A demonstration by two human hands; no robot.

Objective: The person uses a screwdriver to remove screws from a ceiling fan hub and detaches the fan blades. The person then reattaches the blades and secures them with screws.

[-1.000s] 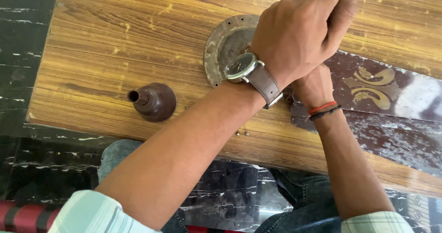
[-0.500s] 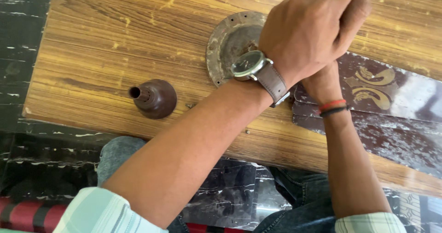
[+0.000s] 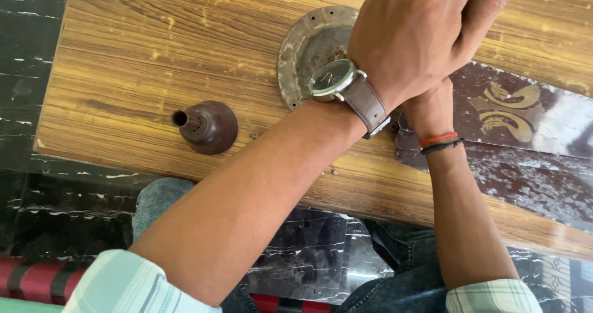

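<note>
Both hands are stacked over the round, rusty metal plate [image 3: 307, 56] on the worn wooden table [image 3: 154, 59]. The left hand [image 3: 420, 38] is closed in a fist on top, watch showing, gripping something I can't make out. The right hand [image 3: 430, 110] sits underneath, mostly hidden – can't tell its grip, looks like bracing. A brown cone-shaped cap [image 3: 207, 126] lies apart to the left; dark patterned blades [image 3: 519, 127] run right.

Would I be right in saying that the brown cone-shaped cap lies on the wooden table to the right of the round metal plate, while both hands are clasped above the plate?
Not quite. In the head view the brown cone-shaped cap lies on the wooden table to the left of the round metal plate, not the right. The rest holds: the left hand is clasped over the right hand by the plate.
</note>
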